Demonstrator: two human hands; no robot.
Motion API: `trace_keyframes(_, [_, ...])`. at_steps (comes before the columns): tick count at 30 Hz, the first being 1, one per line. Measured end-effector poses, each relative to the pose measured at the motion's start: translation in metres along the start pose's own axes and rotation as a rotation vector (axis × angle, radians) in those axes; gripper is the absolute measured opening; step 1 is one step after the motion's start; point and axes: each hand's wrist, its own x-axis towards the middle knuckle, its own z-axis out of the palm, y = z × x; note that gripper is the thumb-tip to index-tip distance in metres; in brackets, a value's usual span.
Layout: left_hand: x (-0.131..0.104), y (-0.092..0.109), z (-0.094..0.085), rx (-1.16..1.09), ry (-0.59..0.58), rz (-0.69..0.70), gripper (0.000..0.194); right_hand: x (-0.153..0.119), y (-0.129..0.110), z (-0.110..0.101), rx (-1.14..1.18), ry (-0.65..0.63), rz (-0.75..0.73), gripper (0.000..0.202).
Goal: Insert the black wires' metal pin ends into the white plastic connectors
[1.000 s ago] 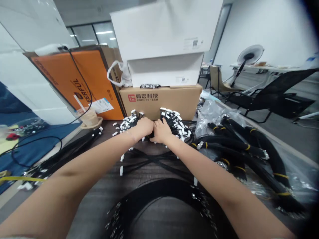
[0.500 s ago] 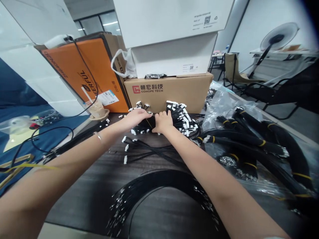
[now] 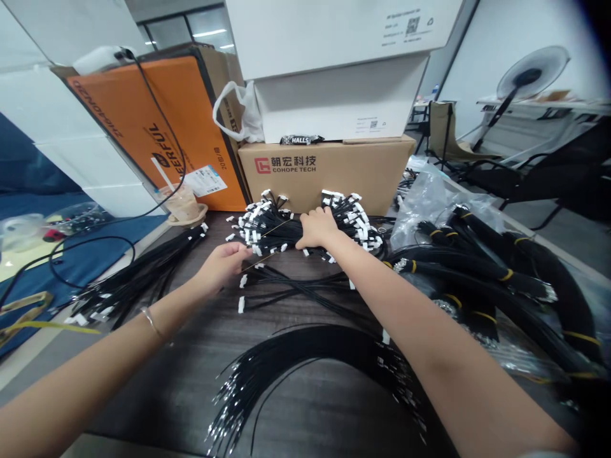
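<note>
A bundle of black cables with white connectors lies on the dark table against the cardboard box. My right hand is wrapped over the middle of this bundle and holds it. To the left of it, my left hand pinches a thin yellowish rubber band, whose two strands run stretched from the fingers to the bundle. A few loose cables with white connectors lie crossed just in front. Closer to me rests a curved bundle of black wires with bare metal terminals.
The cardboard box carries white boxes. An orange box and a drink cup stand at the left, with more black cables near them. Wire bundles with yellow bands lie on plastic at the right.
My left hand has moved left and toward me, away from the bundle, stretching the rubber band out. My right hand stays on the bundle. The camera view has shifted slightly.
</note>
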Motion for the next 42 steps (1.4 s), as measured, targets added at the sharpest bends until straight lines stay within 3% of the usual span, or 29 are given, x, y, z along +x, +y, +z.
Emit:
trace_keyframes(3, [-0.001, -0.008, -0.014, 0.087, 0.013, -0.012, 0.031, -0.004, 0.003, 0.003, 0.007, 0.010, -0.043, 0.034])
trace_keyframes(8, [0.014, -0.013, -0.037, 0.191, 0.153, -0.050, 0.023, -0.014, 0.004, 0.001, 0.012, 0.036, -0.146, 0.035])
trace_keyframes(14, [0.060, 0.018, -0.065, 0.208, 0.213, -0.060, 0.031, -0.021, 0.001, -0.009, -0.010, 0.078, -0.204, 0.034])
trace_keyframes(17, [0.082, 0.033, -0.060, 0.233, 0.175, -0.076, 0.032, -0.023, 0.000, -0.009, 0.016, 0.086, -0.198, 0.034])
trace_keyframes(21, [0.106, 0.037, -0.037, 0.259, 0.066, -0.145, 0.032, -0.028, -0.013, -0.011, 0.079, 0.053, -0.092, 0.038])
trace_keyframes(23, [0.113, 0.034, -0.027, 0.254, 0.001, -0.188, 0.032, -0.028, -0.027, -0.015, 0.120, 0.026, -0.029, 0.062])
trace_keyframes(26, [0.118, 0.030, -0.021, 0.237, -0.067, -0.225, 0.033, -0.019, -0.056, -0.022, 0.196, -0.006, -0.002, 0.120])
trace_keyframes(27, [0.119, 0.028, -0.021, 0.232, -0.081, -0.229, 0.033, -0.015, -0.065, -0.024, 0.220, -0.009, 0.002, 0.128])
trace_keyframes(29, [0.120, 0.027, -0.025, 0.225, -0.104, -0.232, 0.033, -0.006, -0.079, -0.025, 0.255, -0.001, 0.040, 0.125])
trace_keyframes(34, [0.128, 0.033, -0.038, 0.227, -0.154, -0.265, 0.032, -0.003, -0.093, -0.015, 0.295, 0.103, 0.122, 0.088])
trace_keyframes(42, [0.149, 0.047, -0.042, 0.347, -0.184, -0.208, 0.030, -0.012, -0.096, 0.000, 0.353, 0.237, 0.087, 0.096])
